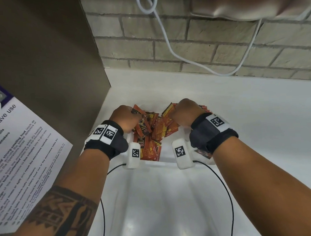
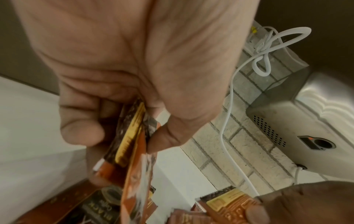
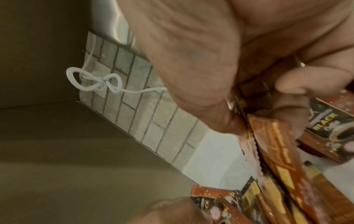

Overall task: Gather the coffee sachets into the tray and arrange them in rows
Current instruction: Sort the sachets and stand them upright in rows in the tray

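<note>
Forearms reach in from six o'clock over the white worktop (image 1: 259, 112), the largest surface in view. Just above centre sits the white tray (image 1: 164, 161), its near rim showing between the wrist cameras. Inside it the coffee sachets (image 1: 153, 136) lie jumbled, overlapping at all angles, with no row visible. At ten o'clock of the heap the left hand (image 1: 123, 117) curls round a few sachets; at two o'clock the right hand (image 1: 185, 113) pinches another bunch. Gathering looks mostly done; arranging seems barely begun.
</note>
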